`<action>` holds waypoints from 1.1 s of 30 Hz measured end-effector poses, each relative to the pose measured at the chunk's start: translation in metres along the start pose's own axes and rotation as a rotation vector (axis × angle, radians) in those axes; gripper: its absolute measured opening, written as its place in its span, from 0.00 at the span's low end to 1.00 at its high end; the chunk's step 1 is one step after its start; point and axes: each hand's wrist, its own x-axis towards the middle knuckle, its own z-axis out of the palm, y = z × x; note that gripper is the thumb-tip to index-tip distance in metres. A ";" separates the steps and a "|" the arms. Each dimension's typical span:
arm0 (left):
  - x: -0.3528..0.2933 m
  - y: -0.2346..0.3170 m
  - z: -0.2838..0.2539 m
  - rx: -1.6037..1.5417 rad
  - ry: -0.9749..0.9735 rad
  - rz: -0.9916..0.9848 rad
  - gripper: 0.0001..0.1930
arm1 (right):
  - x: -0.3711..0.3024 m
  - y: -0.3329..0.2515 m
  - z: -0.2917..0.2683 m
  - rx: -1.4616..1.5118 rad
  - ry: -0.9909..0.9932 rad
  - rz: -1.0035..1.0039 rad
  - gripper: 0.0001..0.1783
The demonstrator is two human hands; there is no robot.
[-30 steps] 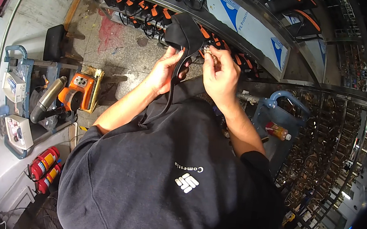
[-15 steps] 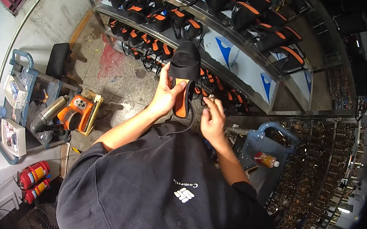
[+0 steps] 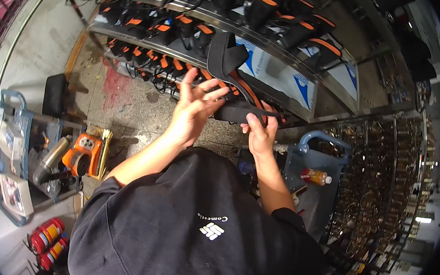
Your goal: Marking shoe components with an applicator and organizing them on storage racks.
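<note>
A black sandal with wide crossing straps and an orange-brown insole is up in front of me, before the shelves. My right hand has its thumb and fingers closed on a dark, flat strap-like part at the sandal's near end. Whether this is the sandal's back strap or its sole edge, I cannot tell. My left hand is just left of the sandal, palm up and fingers spread, holding nothing. Its fingertips are close to the dark part; contact is unclear.
Metal shelves ahead carry rows of black and orange sandals. On a blue cart to the right lies a bottle. An orange machine, a dark stool and red fire extinguishers are left; a dense rack stands right.
My left hand has let go of the sandal and opened. My right hand, earlier beside it, now grips its near end. The sandal has turned and tilted, its near end swinging right.
</note>
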 end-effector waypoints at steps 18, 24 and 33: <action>0.000 -0.025 -0.026 0.149 0.178 -0.228 0.27 | 0.026 -0.115 -0.095 0.087 -0.014 -0.047 0.27; 0.004 -0.039 -0.024 0.170 0.172 -0.256 0.26 | 0.023 -0.116 -0.109 0.016 -0.015 -0.055 0.26; 0.003 -0.053 -0.023 0.348 0.152 -0.216 0.25 | 0.019 -0.098 -0.139 -0.034 -0.072 0.124 0.27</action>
